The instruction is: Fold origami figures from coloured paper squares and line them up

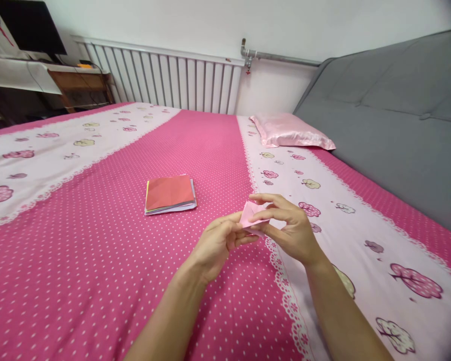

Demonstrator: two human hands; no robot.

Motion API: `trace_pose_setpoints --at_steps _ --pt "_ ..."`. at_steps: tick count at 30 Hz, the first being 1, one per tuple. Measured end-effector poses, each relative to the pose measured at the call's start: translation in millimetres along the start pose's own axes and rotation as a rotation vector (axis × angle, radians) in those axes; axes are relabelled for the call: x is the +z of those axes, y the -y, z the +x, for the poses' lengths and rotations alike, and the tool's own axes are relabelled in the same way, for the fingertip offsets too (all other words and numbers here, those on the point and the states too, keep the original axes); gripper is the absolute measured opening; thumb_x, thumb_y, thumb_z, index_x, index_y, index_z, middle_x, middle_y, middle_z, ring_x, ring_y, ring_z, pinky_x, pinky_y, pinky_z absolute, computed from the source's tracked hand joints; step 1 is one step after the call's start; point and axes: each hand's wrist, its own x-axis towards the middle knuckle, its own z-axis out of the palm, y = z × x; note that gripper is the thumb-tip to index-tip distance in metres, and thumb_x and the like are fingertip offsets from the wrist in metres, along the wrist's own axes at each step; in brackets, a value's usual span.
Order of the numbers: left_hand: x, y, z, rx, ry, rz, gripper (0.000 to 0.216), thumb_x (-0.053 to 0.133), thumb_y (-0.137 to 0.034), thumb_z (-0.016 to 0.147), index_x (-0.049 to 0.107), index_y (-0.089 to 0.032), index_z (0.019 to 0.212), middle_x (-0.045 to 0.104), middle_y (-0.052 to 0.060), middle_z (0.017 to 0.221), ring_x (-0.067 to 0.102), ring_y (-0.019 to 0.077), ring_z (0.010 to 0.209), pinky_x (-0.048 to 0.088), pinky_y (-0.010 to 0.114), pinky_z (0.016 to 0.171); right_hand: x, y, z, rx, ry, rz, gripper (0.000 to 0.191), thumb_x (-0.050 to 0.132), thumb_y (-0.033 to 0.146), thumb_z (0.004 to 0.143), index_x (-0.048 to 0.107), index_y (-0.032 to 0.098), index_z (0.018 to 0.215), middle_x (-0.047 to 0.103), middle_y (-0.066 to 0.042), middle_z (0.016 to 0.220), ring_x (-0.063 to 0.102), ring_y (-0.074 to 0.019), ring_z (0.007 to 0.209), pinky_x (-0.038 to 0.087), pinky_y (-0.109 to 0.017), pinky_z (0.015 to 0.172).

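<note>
A small piece of folded pink paper (251,212) is held between my two hands above the bed. My left hand (221,240) pinches its lower left side between thumb and fingers. From the right, my right hand (285,220) has its fingers closed over the paper's right part, the index finger lying across its face. Parts of the paper are hidden behind the fingers. To the left of my hands, a stack of coloured square paper (170,193) lies on the bedspread, a red sheet on top.
The bed is covered by a pink and white patterned bedspread (210,145). A pink pillow (289,129) rests against the grey headboard (391,115) on the right. At the back stand a white radiator (173,75) and, far left, a desk (78,77) with a black monitor (30,27).
</note>
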Motion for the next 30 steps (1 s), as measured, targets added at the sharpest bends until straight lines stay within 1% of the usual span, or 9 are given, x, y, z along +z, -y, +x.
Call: trace_pose_setpoints --at_steps 6,12,14,16,19,23,26,28,30 --pt "-0.7 2.7 -0.7 0.031 0.047 -0.008 0.038 0.038 -0.007 0.078 0.066 -0.014 0.102 0.064 0.009 0.110 0.059 0.0174 0.091 0.043 0.031 0.087 4.9 7.0 0.1 0.093 -0.062 0.051 0.001 0.068 0.022 0.072 0.068 0.023 0.073 0.063 -0.004 0.107 0.058 -0.0201 0.100 0.045 -0.041 0.089" --pt "1.2 3.2 -2.1 0.056 0.067 0.033 0.044 0.039 -0.005 0.074 0.065 -0.017 0.107 0.063 0.007 0.113 0.058 0.0185 0.095 0.042 0.032 0.089 6.6 11.6 -0.6 0.191 -0.086 0.111 0.005 0.065 0.025 0.075 0.068 0.022 0.072 0.064 -0.006 0.106 0.058 -0.0214 0.101 0.045 -0.042 0.089" --pt "3.3 2.2 -2.6 0.073 0.070 0.091 0.040 0.044 -0.007 0.077 0.063 -0.018 0.110 0.062 0.008 0.114 0.057 0.0190 0.099 0.041 0.032 0.091 6.0 12.7 -0.9 0.221 -0.087 0.129 0.006 0.065 0.025 0.074 0.069 0.022 0.072 0.065 -0.006 0.103 0.059 -0.0220 0.100 0.046 -0.041 0.088" --pt "5.6 1.7 -2.8 0.086 0.081 0.141 0.032 0.049 -0.016 0.083 0.062 -0.019 0.111 0.062 0.009 0.113 0.057 0.0189 0.099 0.040 0.032 0.091 4.8 13.8 -1.2 0.239 -0.083 0.127 0.006 0.066 0.026 0.074 0.069 0.022 0.071 0.065 -0.007 0.102 0.059 -0.0227 0.100 0.047 -0.041 0.086" --pt "8.1 3.3 -1.9 0.096 0.075 0.159 0.027 0.053 -0.027 0.084 0.065 -0.018 0.107 0.066 0.009 0.105 0.060 0.0179 0.093 0.040 0.032 0.090 2.2 15.7 -1.7 0.246 -0.073 0.097 0.007 0.066 0.027 0.074 0.070 0.022 0.071 0.065 -0.006 0.103 0.059 -0.0233 0.099 0.047 -0.043 0.087" --pt "9.1 7.2 -0.2 0.119 -0.004 0.134 0.025 0.055 -0.030 0.083 0.068 -0.017 0.099 0.069 0.007 0.089 0.061 0.0157 0.081 0.044 0.030 0.083 -0.6 17.7 -1.9 0.232 -0.053 0.105 0.010 0.061 0.027 0.079 0.070 0.023 0.076 0.065 -0.005 0.103 0.058 -0.0213 0.100 0.044 -0.042 0.090" --pt "9.0 7.6 -0.5 0.141 -0.032 0.104 0.023 0.056 -0.029 0.083 0.068 -0.017 0.097 0.068 0.006 0.085 0.060 0.0142 0.078 0.045 0.028 0.080 -0.3 16.9 -2.2 0.241 -0.136 0.172 0.007 0.062 0.027 0.078 0.068 0.024 0.079 0.065 -0.004 0.102 0.059 -0.0198 0.097 0.047 -0.038 0.084" --pt "8.5 7.1 -1.2 0.145 -0.033 0.094 0.021 0.055 -0.028 0.083 0.069 -0.016 0.094 0.068 0.005 0.083 0.060 0.0132 0.077 0.045 0.025 0.078 1.2 15.5 -2.6 0.256 -0.201 0.229 0.004 0.065 0.026 0.075 0.066 0.022 0.076 0.066 -0.004 0.096 0.061 -0.0190 0.090 0.050 -0.035 0.078" --pt "7.5 6.7 -1.8 0.145 -0.027 0.097 0.021 0.054 -0.028 0.083 0.069 -0.016 0.092 0.067 0.005 0.081 0.059 0.0125 0.076 0.045 0.024 0.075 3.2 14.1 -3.1 0.272 -0.228 0.285 0.007 0.068 0.026 0.073 0.063 0.021 0.074 0.066 -0.003 0.089 0.061 -0.0176 0.082 0.051 -0.033 0.073"
